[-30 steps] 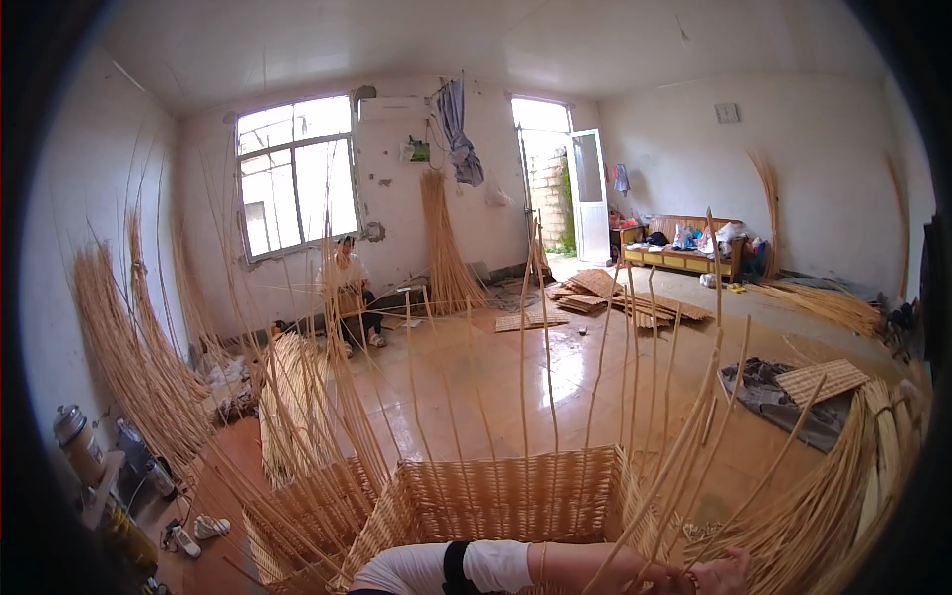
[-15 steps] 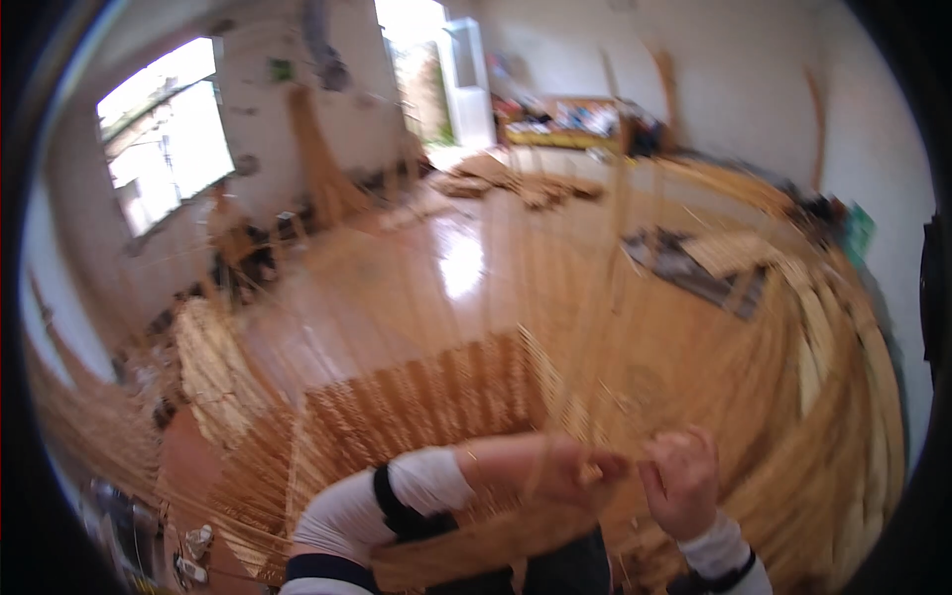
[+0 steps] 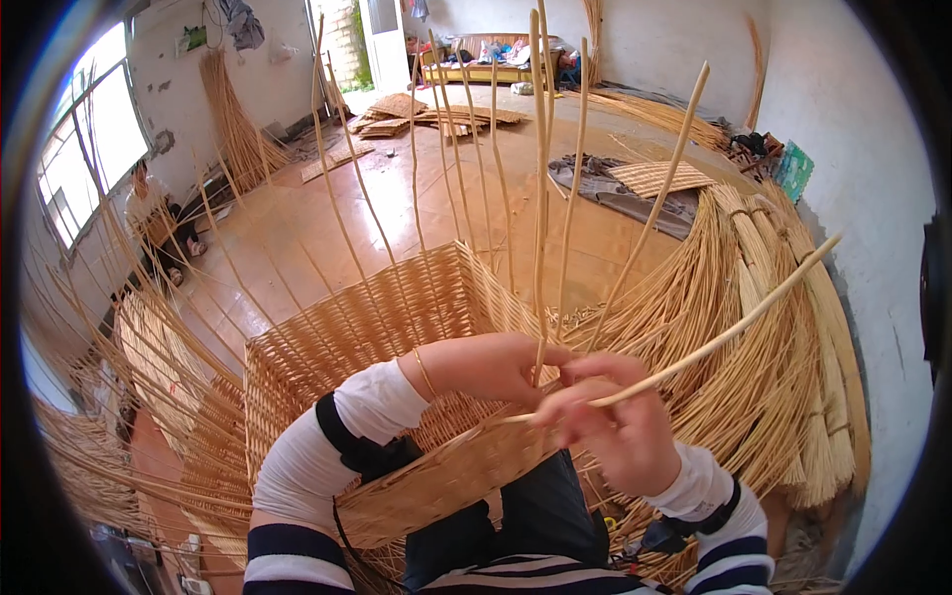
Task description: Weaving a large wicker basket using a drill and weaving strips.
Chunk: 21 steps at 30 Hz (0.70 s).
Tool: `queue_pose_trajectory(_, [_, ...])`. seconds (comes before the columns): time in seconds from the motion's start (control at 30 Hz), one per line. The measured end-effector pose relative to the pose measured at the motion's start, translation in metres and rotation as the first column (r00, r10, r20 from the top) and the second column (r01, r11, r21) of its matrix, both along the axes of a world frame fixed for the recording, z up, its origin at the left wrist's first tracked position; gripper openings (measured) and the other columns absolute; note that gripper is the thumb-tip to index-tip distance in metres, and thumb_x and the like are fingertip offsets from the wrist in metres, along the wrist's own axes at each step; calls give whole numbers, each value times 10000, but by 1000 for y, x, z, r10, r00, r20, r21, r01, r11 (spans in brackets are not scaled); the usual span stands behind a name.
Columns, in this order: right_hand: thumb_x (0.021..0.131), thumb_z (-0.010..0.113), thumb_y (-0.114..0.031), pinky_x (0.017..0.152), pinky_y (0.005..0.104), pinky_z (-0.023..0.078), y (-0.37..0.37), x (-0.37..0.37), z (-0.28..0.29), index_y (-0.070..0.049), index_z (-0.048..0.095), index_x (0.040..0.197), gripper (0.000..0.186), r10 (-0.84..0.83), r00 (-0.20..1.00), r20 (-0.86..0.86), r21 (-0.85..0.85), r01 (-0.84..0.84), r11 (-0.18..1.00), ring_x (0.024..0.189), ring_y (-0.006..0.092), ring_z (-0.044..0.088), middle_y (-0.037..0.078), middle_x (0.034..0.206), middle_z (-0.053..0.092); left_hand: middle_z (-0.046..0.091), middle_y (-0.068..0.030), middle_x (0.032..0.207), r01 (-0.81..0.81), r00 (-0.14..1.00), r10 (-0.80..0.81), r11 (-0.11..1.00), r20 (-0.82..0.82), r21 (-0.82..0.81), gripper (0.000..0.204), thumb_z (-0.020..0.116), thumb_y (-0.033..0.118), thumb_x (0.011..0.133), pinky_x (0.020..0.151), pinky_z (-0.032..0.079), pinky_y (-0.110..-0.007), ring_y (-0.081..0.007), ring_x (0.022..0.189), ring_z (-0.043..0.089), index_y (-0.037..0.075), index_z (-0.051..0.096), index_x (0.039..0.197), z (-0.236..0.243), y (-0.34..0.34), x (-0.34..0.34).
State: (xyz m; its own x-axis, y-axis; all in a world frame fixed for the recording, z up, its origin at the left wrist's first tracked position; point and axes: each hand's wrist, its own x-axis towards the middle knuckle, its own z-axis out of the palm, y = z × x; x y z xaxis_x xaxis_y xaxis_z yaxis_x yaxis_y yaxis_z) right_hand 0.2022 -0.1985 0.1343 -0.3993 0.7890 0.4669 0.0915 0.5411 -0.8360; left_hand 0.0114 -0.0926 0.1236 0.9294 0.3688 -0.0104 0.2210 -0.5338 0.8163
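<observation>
A half-woven rectangular wicker basket (image 3: 377, 327) stands in front of me, with several long upright rods rising from its rim. My left hand (image 3: 501, 365) is closed on an upright wicker rod (image 3: 540, 198) at the basket's near right corner. Beside it, my right hand (image 3: 615, 431) pinches a loose wicker rod (image 3: 734, 327) that slants up to the right, its lower end at the basket rim. The two hands touch. Both forearms wear white sleeves with black bands.
A thick fan of wicker rods (image 3: 764, 347) lies on the floor to the right. More bundles (image 3: 149, 397) spread at the left. A seated person (image 3: 154, 213) works by the window. Woven mats (image 3: 654, 178) and a cloth lie on the wooden floor beyond.
The view has tipped down from the room to the basket. Both hands have come up to the near right corner and closed on rods there.
</observation>
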Motion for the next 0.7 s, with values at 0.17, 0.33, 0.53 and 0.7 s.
queue_pose_trajectory(0.17, [1028, 477, -173, 597, 276, 552, -10, 19, -49, -73, 410, 1190, 202, -318, 778, -542, -623, -119, 773, 616, 184, 643, 213, 973, 677, 669, -80, 970, -74, 988, 75, 997, -132, 11, 329, 685, 243, 889, 698, 477, -297, -135, 732, 614, 63, 612, 1155, 18, -5, 4])
queue_pose_trajectory(0.33, [992, 566, -185, 710, 264, 550, -10, 11, -14, -16, 551, 1210, 276, -81, 988, -128, -205, 54, 977, 745, 159, 676, 112, 1069, 701, 648, -51, 800, -58, 997, 59, 998, -56, 25, 334, 687, 240, 883, 650, 453, -297, -110, 698, 584, 42, 593, 1136, 19, -6, 3])
queue_pose_trajectory(0.53, [883, 708, -299, 708, 323, 534, -1, -27, 7, 4, 580, 1186, 448, -49, 902, 429, -180, 139, 974, 791, 248, 712, 159, 883, 717, 654, -68, 943, 91, 992, -79, 989, -97, 120, 424, 698, 191, 870, 718, 481, -285, -107, 804, 600, 33, 543, 1231, 2, 16, 4])
queue_pose_trajectory(0.7, [858, 746, -164, 600, 253, 488, 3, -48, 3, -1, 621, 920, 215, -210, 944, 255, -64, 233, 970, 646, 102, 630, 98, 733, 671, 639, -63, 987, 134, 987, -111, 965, 113, -226, 410, 683, 152, 860, 738, 500, -268, -137, 859, 608, -1, 527, 1207, -12, 19, 8])
